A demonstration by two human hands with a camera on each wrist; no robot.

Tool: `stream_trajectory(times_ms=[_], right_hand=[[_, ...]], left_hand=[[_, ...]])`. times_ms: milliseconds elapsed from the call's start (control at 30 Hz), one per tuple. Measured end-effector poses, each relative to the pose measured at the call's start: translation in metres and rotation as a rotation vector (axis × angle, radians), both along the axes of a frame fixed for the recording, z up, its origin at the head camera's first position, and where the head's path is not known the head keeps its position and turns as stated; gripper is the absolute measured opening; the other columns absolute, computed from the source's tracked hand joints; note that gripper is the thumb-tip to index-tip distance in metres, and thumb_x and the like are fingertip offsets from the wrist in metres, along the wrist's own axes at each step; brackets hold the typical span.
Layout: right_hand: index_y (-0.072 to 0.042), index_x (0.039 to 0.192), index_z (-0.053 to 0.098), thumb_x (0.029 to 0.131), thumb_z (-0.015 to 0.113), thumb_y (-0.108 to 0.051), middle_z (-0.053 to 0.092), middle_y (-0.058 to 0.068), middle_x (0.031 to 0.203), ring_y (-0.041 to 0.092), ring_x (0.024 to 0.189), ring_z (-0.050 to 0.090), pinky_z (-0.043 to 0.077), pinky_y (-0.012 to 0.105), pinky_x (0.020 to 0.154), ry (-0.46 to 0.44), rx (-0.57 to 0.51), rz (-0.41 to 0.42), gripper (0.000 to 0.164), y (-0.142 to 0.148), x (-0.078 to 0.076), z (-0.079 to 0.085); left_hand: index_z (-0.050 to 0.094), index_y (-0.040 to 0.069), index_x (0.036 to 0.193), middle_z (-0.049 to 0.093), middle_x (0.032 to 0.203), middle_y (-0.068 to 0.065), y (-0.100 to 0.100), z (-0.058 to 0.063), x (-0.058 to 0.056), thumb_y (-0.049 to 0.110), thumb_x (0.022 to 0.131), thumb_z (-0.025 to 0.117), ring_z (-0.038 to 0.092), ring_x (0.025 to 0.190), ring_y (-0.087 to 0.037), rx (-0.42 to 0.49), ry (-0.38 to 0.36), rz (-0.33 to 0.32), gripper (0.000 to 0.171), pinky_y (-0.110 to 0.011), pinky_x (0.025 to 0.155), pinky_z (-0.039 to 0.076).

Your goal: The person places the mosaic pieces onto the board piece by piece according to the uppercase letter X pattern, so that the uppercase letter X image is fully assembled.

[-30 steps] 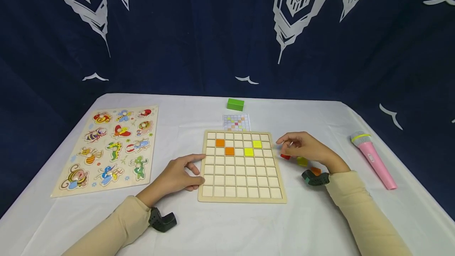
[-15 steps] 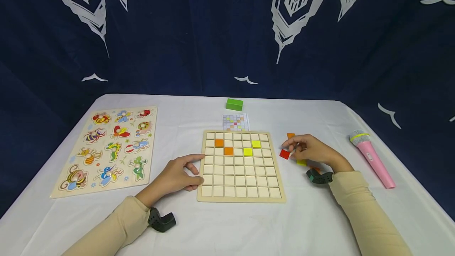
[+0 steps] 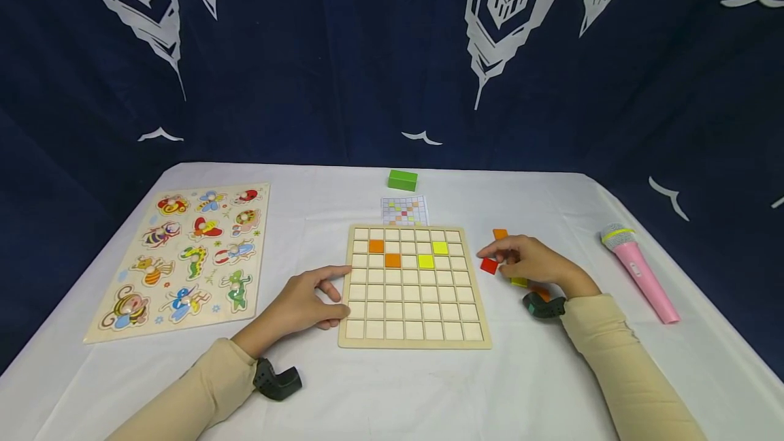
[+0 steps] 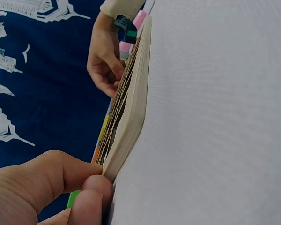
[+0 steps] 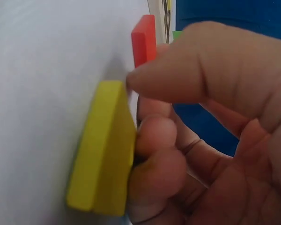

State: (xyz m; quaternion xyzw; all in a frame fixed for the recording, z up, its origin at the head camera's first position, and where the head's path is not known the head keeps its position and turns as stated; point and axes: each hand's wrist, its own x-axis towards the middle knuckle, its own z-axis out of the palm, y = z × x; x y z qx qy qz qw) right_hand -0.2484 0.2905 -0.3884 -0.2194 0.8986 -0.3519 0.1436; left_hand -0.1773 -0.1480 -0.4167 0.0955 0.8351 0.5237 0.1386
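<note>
A wooden grid board [image 3: 416, 344] lies flat mid-table, with two orange tiles [image 3: 393, 260] and two yellow tiles [image 3: 425, 262] set in its cells. My left hand [image 3: 309, 298] touches the board's left edge with the tips of thumb and index finger, which are spread apart. Just right of the board, a loose red tile [image 3: 488, 266] lies on the cloth. My right hand [image 3: 535, 264] hovers there, its thumb and index finger apart beside that tile. In the right wrist view a yellow tile [image 5: 100, 154] sits close to the lower curled fingers.
A small printed pattern card [image 3: 404, 211] and a green block [image 3: 402, 180] are behind the board. An animal picture puzzle [image 3: 196, 257] lies at left, a pink toy microphone [image 3: 643, 278] at right. More orange tiles [image 3: 500, 233] lie around the right hand.
My right hand shifted right off the red tile, uncovering it and an orange tile behind, then slid slightly back left. The left hand has stayed at the board's edge.
</note>
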Motion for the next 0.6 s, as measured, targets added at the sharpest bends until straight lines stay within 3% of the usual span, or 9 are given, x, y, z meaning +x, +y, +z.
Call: stream_trajectory(times_ms=[167,600], right_hand=[[0.004,0.122,0.076,0.088,0.071,0.009,0.062,0.007,0.1,0.016,0.078,0.052,0.046,0.021,0.067,0.009,0.017,-0.016,0.035,0.0014,-0.0005,0.0008],[0.003,0.114,0.074,0.091,0.083,-0.003,0.071,0.008,0.105,0.012,0.077,0.057,0.05,0.022,0.069,0.038,-0.011,-0.012,0.025,0.0056,-0.0009,0.0048]], left_hand=[[0.061,0.001,0.151,0.065,0.097,-0.01,0.0001,0.0004,0.0001,-0.002,0.082,0.085,0.073,0.061,-0.015,0.002,-0.003,0.0,0.073,-0.031,0.058,0.066],[0.061,0.002,0.151,0.065,0.097,-0.01,0.0009,0.0009,0.0007,-0.003,0.083,0.085,0.073,0.061,-0.015,-0.003,-0.014,0.017,0.072,-0.031,0.058,0.065]])
